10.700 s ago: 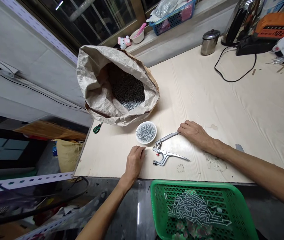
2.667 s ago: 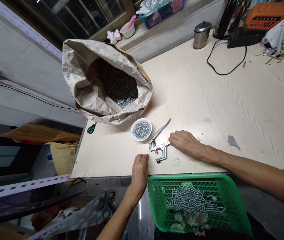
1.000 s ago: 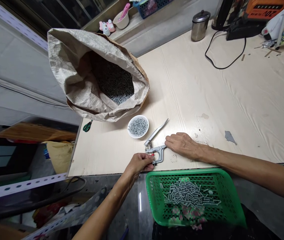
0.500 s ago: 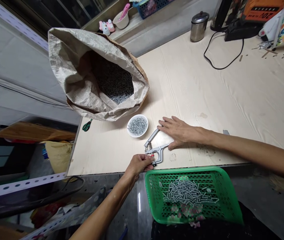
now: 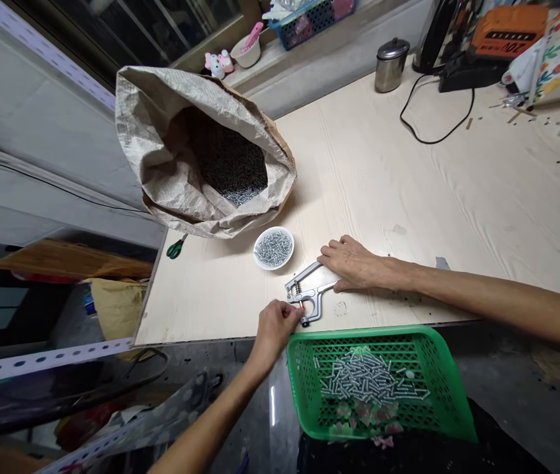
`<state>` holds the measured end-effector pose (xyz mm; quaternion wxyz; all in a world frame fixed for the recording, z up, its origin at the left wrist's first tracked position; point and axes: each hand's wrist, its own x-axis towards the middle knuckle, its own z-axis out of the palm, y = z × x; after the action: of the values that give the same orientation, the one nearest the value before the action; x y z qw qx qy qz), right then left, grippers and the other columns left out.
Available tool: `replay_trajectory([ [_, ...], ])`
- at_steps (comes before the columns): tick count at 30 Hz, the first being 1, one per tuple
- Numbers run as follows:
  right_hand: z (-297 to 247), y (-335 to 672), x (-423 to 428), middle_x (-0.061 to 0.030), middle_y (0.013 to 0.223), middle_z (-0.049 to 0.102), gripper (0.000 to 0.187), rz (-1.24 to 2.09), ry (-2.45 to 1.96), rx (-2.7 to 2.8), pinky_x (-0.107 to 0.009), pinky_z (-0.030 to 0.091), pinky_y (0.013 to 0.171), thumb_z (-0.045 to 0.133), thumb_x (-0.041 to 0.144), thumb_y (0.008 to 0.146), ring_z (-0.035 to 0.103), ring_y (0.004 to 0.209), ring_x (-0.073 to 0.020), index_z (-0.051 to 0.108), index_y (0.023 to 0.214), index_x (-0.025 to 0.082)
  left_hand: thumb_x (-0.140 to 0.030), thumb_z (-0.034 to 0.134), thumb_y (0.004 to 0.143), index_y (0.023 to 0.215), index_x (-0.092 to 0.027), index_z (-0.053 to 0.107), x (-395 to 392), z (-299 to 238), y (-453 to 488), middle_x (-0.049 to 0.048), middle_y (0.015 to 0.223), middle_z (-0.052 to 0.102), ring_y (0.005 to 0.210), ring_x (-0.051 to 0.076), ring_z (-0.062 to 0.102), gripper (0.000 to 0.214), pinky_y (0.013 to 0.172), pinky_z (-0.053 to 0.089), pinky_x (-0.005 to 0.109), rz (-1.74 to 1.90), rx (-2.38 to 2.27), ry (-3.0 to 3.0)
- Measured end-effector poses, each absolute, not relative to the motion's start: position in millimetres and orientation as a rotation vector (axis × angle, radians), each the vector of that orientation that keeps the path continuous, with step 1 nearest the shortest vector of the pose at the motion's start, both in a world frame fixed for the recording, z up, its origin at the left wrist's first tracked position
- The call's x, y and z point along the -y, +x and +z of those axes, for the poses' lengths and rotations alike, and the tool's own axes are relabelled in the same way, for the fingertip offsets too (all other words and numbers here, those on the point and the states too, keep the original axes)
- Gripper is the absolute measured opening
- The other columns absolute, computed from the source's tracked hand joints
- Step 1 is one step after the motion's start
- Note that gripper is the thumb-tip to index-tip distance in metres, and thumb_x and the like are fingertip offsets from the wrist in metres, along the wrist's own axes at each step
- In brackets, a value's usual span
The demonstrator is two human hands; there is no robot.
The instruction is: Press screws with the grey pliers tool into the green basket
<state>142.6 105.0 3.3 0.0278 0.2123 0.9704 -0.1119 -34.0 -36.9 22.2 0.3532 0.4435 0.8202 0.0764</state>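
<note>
The left hand (image 5: 276,324) sits at the near edge of the table (image 5: 408,184), its fingers drawn together in a pinch right against the head of the pliers (image 5: 309,294), by the small red part. Whether the fingertips hold anything between them is too small to tell. The right hand (image 5: 350,264) lies palm down over the far ends of the two handles of the pliers, with the fingers bent across the upper handle and the thumb by the lower one, so it grips both. The pliers lie flat on the table between the two hands, close to the near edge, with their head pointing to the left hand.

Just beyond the pliers stands a white bowl (image 5: 273,248) full of small metal pieces. Behind the bowl a large paper sack (image 5: 161,151) stands open, filled with dark metal pieces. Scissors (image 5: 177,247) with green handles lie at the table's left edge, beside the sack. Below the near edge, under the hands, a green basket (image 5: 358,332) holds a heap of small metal pieces. Far back on the table stand a metal pot (image 5: 391,64) with a lid and a black cable (image 5: 432,135).
</note>
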Motion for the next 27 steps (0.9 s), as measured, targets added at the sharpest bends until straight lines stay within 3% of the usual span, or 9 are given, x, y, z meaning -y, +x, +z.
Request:
replay_trajectory([
  [2, 1, 143, -103, -0.0083, 0.1, 0.061, 0.04, -0.354, 0.676, -3.013, -0.035, 0.034, 0.074, 0.076, 0.041, 0.07, 0.049, 0.093, -0.0247, 0.06, 0.097, 0.015, -0.034, 0.062, 0.081, 0.087, -0.015, 0.067, 36, 21, -26, 0.0083, 0.095, 0.066, 0.087, 0.022, 0.061, 0.02, 0.074, 0.048, 0.034, 0.234, -2.179, 1.586],
  [4, -1, 143, -101, -0.0082, 0.1, 0.06, 0.041, -0.383, 0.69, -3.033, -0.035, 0.035, 0.073, 0.076, 0.041, 0.07, 0.049, 0.093, -0.0243, 0.06, 0.097, 0.015, -0.032, 0.066, 0.079, 0.113, -0.017, 0.059, 28, 16, -18, 0.0118, 0.122, 0.058, 0.111, 0.027, 0.053, 0.038, 0.088, 0.046, 0.04, 0.276, -2.071, 1.929],
  [6, -2, 144, -99, -0.0086, 0.1, 0.06, 0.046, -0.431, 0.692, -3.036, -0.034, 0.036, 0.072, 0.078, 0.041, 0.067, 0.049, 0.091, -0.0237, 0.06, 0.1, 0.015, -0.03, 0.069, 0.077, 0.129, -0.017, 0.046, 13, 8, -12, 0.0146, 0.135, 0.049, 0.12, 0.029, 0.046, 0.059, 0.096, 0.043, 0.044, 0.258, -1.895, 2.127],
  [10, -3, 153, -100, -0.01, 0.101, 0.059, 0.059, -0.477, 0.734, -3.011, -0.033, 0.038, 0.068, 0.083, 0.041, 0.06, 0.049, 0.09, -0.024, 0.058, 0.106, 0.013, -0.032, 0.068, 0.079, 0.134, -0.016, 0.038, -12, -1, -12, 0.0136, 0.125, 0.054, 0.108, 0.028, 0.05, 0.065, 0.092, 0.044, 0.044, 0.115, -1.768, 2.254],
  [12, -3, 159, -101, -0.0099, 0.099, 0.06, 0.051, -0.425, 0.798, -3.041, -0.033, 0.038, 0.068, 0.082, 0.038, 0.063, 0.049, 0.089, -0.0238, 0.059, 0.102, 0.014, -0.033, 0.067, 0.08, 0.13, -0.014, 0.043, -17, -1, -12, 0.0122, 0.116, 0.057, 0.102, 0.027, 0.05, 0.059, 0.088, 0.045, 0.042, 0.054, -1.757, 2.288],
  [17, -13, 164, -99, -0.007, 0.087, 0.06, 0.008, -0.395, 0.765, -3.145, -0.032, 0.036, 0.07, 0.063, 0.024, 0.084, 0.049, 0.083, -0.0196, 0.06, 0.083, 0.016, -0.032, 0.055, 0.089, 0.11, -0.015, 0.058, -15, -4, -7, 0.0079, 0.095, 0.06, 0.089, 0.023, 0.051, 0.027, 0.078, 0.045, 0.036, 0.099, -1.802, 2.293],
  [20, -19, 161, -97, -0.0054, 0.082, 0.06, 0.012, -0.484, 0.767, -3.138, -0.032, 0.037, 0.07, 0.054, 0.019, 0.089, 0.05, 0.08, -0.0182, 0.06, 0.079, 0.017, -0.031, 0.048, 0.093, 0.095, -0.017, 0.062, -13, -10, -3, 0.0069, 0.085, 0.06, 0.084, 0.022, 0.052, 0.02, 0.075, 0.044, 0.035, 0.116, -1.846, 2.309],
  [23, -20, 165, -96, -0.0076, 0.092, 0.061, 0.007, -0.536, 0.782, -3.135, -0.033, 0.039, 0.074, 0.06, 0.022, 0.086, 0.051, 0.086, -0.0203, 0.061, 0.089, 0.016, -0.034, 0.051, 0.091, 0.103, -0.018, 0.061, -9, -12, -4, 0.0077, 0.092, 0.062, 0.088, 0.022, 0.054, 0.022, 0.077, 0.046, 0.036, 0.182, -1.853, 2.32],
  [27, -14, 177, -95, -0.0148, 0.129, 0.049, 0.065, -0.642, 0.77, -3.231, -0.04, 0.041, 0.085, 0.074, 0.037, 0.073, 0.045, 0.111, -0.0275, 0.047, 0.128, 0.017, -0.038, 0.056, 0.088, 0.122, -0.019, 0.054, 9, 1, -19, 0.0116, 0.121, 0.056, 0.109, 0.024, 0.052, 0.038, 0.087, 0.046, 0.038, 0.54, -1.958, 2.229],
])
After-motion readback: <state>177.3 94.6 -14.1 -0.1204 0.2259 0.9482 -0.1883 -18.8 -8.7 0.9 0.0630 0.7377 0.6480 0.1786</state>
